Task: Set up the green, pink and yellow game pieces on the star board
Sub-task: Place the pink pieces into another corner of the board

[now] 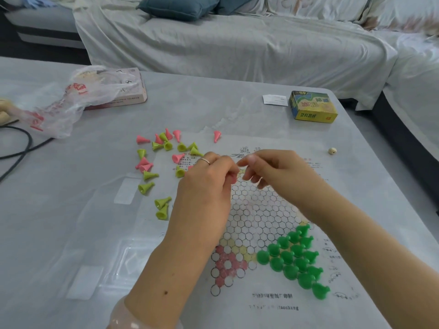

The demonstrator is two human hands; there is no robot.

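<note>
Star-patterned paper game board (251, 210) is lying flat on the grey-covered desk (71, 210), and it is serving as the landmark for everything else. Dark green plastic cone pieces (295, 260) are standing upright, filling the triangular point at the board's near right, so that colour is looking finished. Pink plastic cone pieces (143, 163) and yellow-green plastic cone pieces (164, 206) are lying tipped over in a loose scatter just off the board's far left edge, with one pink piece alone beyond the far edge. The near-left pink triangle is showing only bare circles, so two colours are remaining, in my judgement.

Both hands are hovering over the board's far centre, fingertips almost meeting. The left hand (206, 186), wearing a ring, is curling its fingers around something pinkish, probably a piece, though I cannot tell for sure. The right hand (273, 172) is curling loosely; whether it is pinching anything is unclear.

A yellow cardboard box (313, 106) is sitting beyond the board's far right corner.
</note>
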